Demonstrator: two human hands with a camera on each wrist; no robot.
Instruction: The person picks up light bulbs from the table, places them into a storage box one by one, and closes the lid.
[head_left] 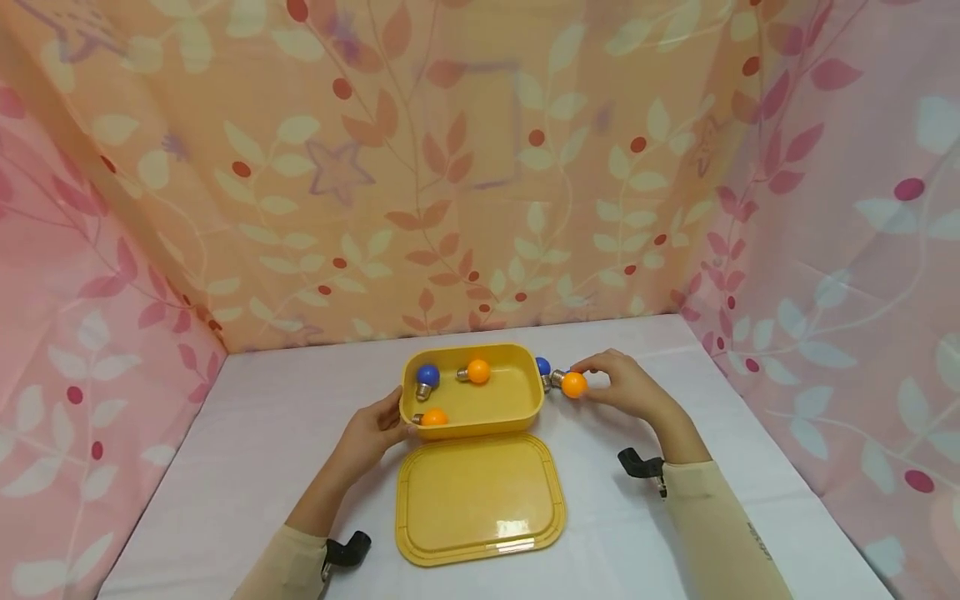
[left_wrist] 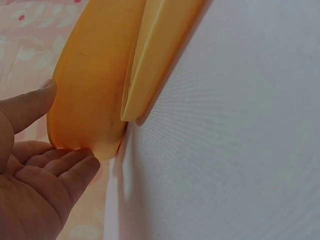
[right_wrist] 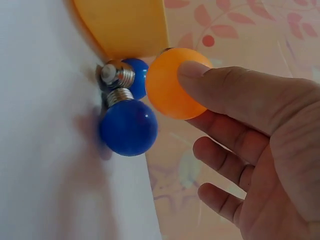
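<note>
I see the right hand (head_left: 618, 385) pinch an orange bulb (right_wrist: 172, 87) between its fingers (right_wrist: 225, 131), two blue bulbs (right_wrist: 129, 129) near them on the bench (head_left: 262, 467); the left hand (head_left: 367, 433) grips the box (head_left: 480, 429).

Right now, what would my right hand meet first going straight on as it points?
Probably the nearer blue bulb outside the yellow box; depth is unclear, so your right hand, pinching an orange bulb, might pass above it.

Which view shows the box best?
The head view: nearly the whole box shows, inside included. The left wrist view gives its outer wall close up, at the left hand; the right wrist view catches only part of it.
</note>
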